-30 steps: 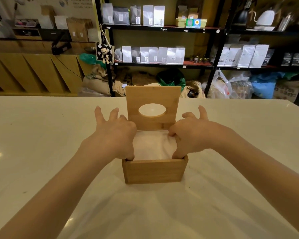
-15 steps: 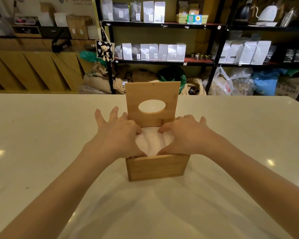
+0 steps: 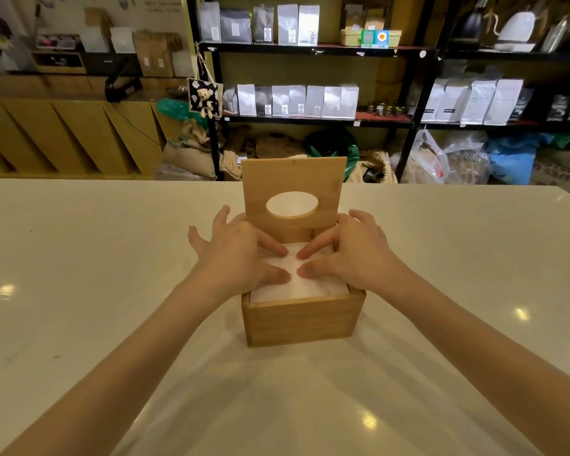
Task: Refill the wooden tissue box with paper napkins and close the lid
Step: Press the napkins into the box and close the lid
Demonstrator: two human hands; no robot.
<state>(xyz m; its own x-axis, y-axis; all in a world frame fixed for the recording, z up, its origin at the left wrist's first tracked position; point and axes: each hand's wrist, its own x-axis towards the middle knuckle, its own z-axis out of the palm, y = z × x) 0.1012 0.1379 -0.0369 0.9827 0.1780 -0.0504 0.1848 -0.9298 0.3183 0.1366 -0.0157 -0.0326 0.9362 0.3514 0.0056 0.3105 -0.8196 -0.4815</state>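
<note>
A square wooden tissue box (image 3: 301, 319) stands in the middle of the white table. Its hinged lid (image 3: 293, 179), with an oval hole, is raised upright at the far side. A stack of white paper napkins (image 3: 305, 287) fills the box up to the rim. My left hand (image 3: 241, 255) lies flat on the left part of the stack, fingers spread. Flat on the right part rests my right hand (image 3: 349, 255), its fingertips almost meeting those of the left. Neither hand grips anything.
The white table (image 3: 96, 274) stretches wide on both sides of the box and toward me. Behind its far edge stand black shelves (image 3: 310, 49) with bags and kettles, sacks on the floor, and a wooden counter (image 3: 63, 133) at the left.
Both hands have moved from the box's side walls onto the top of the napkins and flattened out. The napkin stack now lies smoother. The lid has stayed upright.
</note>
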